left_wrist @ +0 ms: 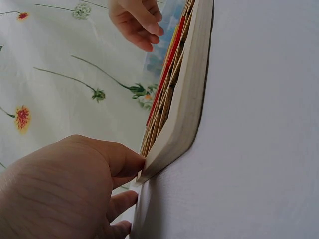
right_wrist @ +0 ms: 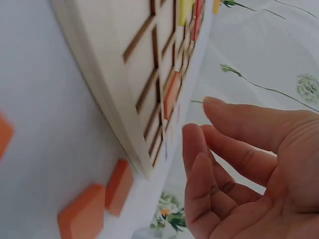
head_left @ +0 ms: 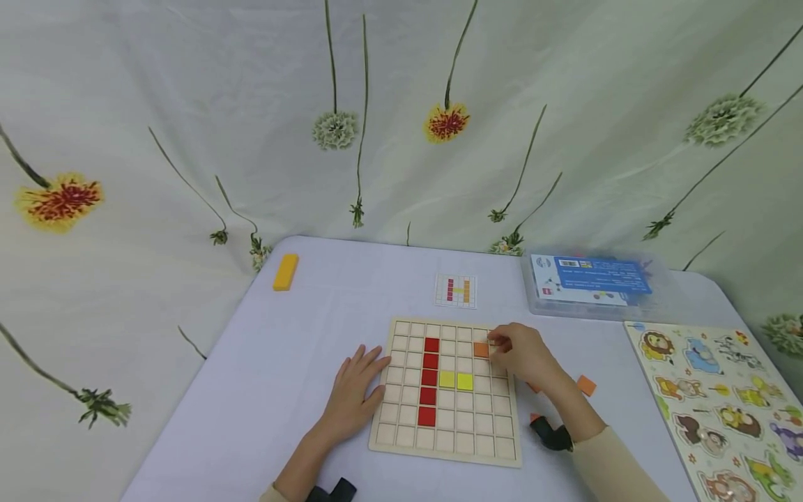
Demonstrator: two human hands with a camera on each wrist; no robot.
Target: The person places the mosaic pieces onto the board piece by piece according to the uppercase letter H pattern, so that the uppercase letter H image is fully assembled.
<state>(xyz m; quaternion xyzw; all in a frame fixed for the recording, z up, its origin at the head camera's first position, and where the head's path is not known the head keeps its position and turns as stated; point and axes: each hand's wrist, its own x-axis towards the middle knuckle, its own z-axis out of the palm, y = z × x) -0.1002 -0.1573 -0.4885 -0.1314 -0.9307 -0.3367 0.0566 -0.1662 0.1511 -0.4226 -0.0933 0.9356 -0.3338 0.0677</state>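
A wooden grid board (head_left: 461, 440) lies on the table, with a column of several red tiles (head_left: 429, 377) and two yellow tiles (head_left: 464, 381) set in its cells. One orange tile (head_left: 481, 350) sits in a cell near the far right corner. My left hand (head_left: 357, 394) rests at the board's left edge, thumb and fingertips touching the frame, fingers spread. Over the far right corner, right beside the orange tile, is my right hand (head_left: 519, 351). In the right wrist view its thumb and fingers are loosely bent, with nothing between them.
Loose orange tiles (head_left: 586, 385) lie right of the board, partly under the right forearm. Behind the board is a small pattern card (head_left: 456, 291). A clear plastic box (head_left: 590, 282) stands back right, an animal puzzle board (head_left: 721, 411) far right, and a yellow block (head_left: 286, 272) back left.
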